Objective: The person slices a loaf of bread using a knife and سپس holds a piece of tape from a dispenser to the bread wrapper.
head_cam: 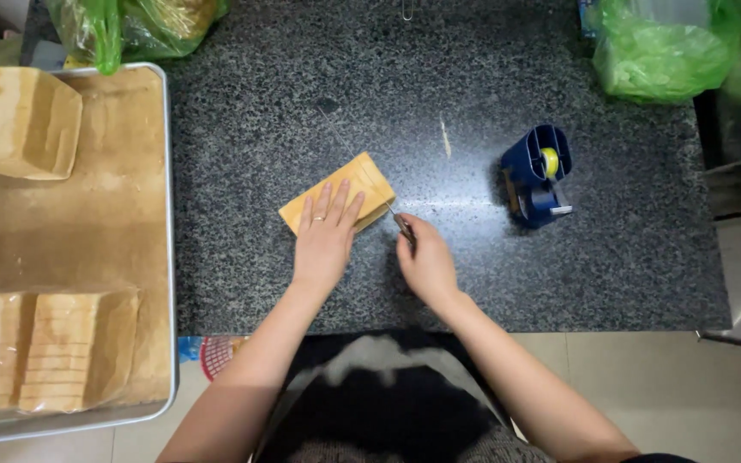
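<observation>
A small yellow-brown block of bread [362, 182] lies on the dark speckled countertop [473, 94]. My left hand [326, 236] rests flat on top of it, fingers spread, a ring on one finger. My right hand [426, 261] sits just right of the bread, closed around the handle of a thin knife [390, 208]. The blade runs up along the bread's right side. Most of the handle is hidden inside my fist.
A metal tray [168, 257] at the left holds a bread loaf [26, 123] and bagged sliced loaves [45, 350]. A blue tape dispenser [539, 176] stands right of my hands. Green plastic bags [662, 47] lie at the back right, more at the back left [130, 26].
</observation>
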